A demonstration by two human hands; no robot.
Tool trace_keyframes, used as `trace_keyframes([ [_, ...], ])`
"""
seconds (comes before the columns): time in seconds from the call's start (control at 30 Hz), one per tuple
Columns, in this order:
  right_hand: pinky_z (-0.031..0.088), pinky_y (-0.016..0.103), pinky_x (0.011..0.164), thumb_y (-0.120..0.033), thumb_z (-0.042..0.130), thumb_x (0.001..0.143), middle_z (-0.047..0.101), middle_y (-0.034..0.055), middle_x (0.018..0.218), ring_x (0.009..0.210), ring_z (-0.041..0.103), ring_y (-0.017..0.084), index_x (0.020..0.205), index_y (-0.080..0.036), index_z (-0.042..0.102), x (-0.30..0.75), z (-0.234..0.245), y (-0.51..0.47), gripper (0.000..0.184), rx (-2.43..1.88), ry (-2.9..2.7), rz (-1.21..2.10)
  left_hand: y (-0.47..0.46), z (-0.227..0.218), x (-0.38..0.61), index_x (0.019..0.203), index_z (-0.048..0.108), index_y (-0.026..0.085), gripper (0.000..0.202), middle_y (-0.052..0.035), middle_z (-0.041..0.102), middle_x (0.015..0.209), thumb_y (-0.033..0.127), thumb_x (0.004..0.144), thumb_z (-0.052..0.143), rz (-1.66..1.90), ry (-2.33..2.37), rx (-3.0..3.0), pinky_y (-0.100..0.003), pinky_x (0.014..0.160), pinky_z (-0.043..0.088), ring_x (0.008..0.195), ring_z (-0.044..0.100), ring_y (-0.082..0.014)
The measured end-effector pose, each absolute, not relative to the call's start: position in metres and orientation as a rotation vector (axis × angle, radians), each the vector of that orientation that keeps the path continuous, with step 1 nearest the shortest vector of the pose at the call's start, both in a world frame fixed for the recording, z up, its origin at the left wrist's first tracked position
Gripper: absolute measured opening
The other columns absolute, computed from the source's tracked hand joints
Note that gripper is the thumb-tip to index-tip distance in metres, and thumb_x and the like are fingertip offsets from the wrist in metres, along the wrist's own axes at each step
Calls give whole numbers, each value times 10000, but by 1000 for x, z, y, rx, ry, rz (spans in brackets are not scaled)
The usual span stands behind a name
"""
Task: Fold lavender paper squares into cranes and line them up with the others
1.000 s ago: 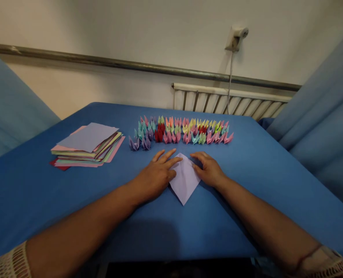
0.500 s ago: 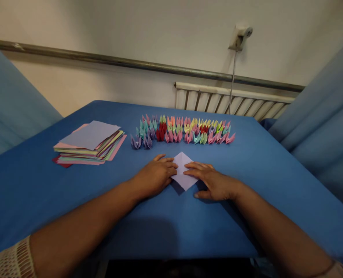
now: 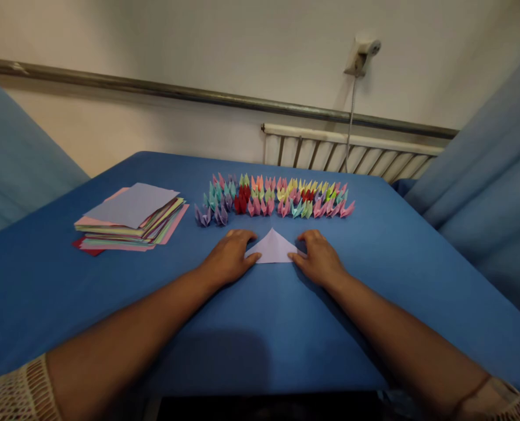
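Note:
A pale lilac sheet of origami paper (image 3: pixel 274 248) lies on the blue cloth, folded into a triangle with its point away from me and its straight edge toward me. My left hand (image 3: pixel 231 255) grips the triangle's left corner, thumb on top near the front edge and fingers around the far side. At the right corner, my right hand (image 3: pixel 319 256) holds the paper the same way between thumb and fingers. Beyond the hands stand several rows of small folded paper cranes (image 3: pixel 267 206) in many colours.
A stack of coloured paper sheets (image 3: pixel 132 216) sits at the left. The blue tablecloth (image 3: pixel 268 327) covers the table. Behind are a radiator (image 3: pixel 330 151), a metal pipe (image 3: pixel 189 93) and a wall socket (image 3: pixel 361 57) with a cord. Blue curtains (image 3: pixel 496 140) hang at both sides.
The paper was a diamond with its near point toward me; now it is a triangle with a straight near edge. Both hands have moved to its side corners, thumbs on top.

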State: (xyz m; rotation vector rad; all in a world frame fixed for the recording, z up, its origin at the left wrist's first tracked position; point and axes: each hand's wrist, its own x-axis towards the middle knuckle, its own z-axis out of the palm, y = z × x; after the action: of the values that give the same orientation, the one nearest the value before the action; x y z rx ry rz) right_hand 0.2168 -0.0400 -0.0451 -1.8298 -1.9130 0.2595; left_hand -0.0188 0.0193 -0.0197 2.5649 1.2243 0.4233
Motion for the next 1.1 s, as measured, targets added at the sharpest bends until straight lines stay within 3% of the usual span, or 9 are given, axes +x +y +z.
trace_keyframes([
  [0.13,453,417,836,-519,686,773,616,157,1097,1020,592,319,1146,-158,574,211,-39,-44,531,-1918,-1896,261,15,-23,-16,1255,556,140,467,-123,621,1222,369,850,583,418,1217,2588,-433,1004,423,1140,535,-288],
  [0.33,392,356,621,-544,702,748,674,105,834,765,623,288,976,-202,620,210,-32,-43,420,-2041,-1847,401,13,-21,-12,1267,549,122,531,-130,616,1237,424,834,609,410,1208,2606,-447,1003,426,1141,529,-303],
  [0.5,346,280,581,-368,719,748,615,14,758,660,538,167,780,-215,587,211,-42,-38,204,-1834,-1840,461,15,-22,-13,1303,522,122,606,-147,599,1278,433,799,651,497,1206,2504,-474,1031,408,1186,522,-319],
  [0.63,374,252,603,-297,670,766,555,-22,740,665,495,139,766,-204,560,212,-52,-36,144,-1591,-1780,644,19,-23,-13,1360,454,161,737,-139,587,1304,462,740,714,670,1089,2164,-444,1015,441,1185,563,-286],
  [0.7,388,248,613,-306,645,786,547,-30,724,664,494,135,780,-202,559,213,-54,-37,135,-1470,-1746,780,18,-19,-12,1291,520,176,647,-108,643,1207,435,733,720,716,1009,2021,-414,959,479,1108,610,-263],
  [0.83,402,249,631,-303,638,799,538,-27,726,676,496,134,770,-195,560,215,-48,-43,137,-1333,-1795,849,10,-6,-10,908,676,159,262,-26,687,856,386,785,639,680,959,1927,-320,767,505,814,632,-190],
  [0.93,399,249,623,-328,667,798,545,-24,726,671,499,134,787,-194,587,213,-38,-50,156,-1304,-1909,792,3,2,-9,817,672,155,239,-1,647,755,386,792,617,648,956,1903,-265,664,469,715,585,-157],
  [1.1,444,260,689,-341,705,786,663,2,847,752,582,146,1014,-200,658,205,-28,-57,273,-1192,-1776,873,-6,4,-8,806,675,156,214,12,625,724,356,806,600,556,891,1984,-234,631,432,690,558,-140],
])
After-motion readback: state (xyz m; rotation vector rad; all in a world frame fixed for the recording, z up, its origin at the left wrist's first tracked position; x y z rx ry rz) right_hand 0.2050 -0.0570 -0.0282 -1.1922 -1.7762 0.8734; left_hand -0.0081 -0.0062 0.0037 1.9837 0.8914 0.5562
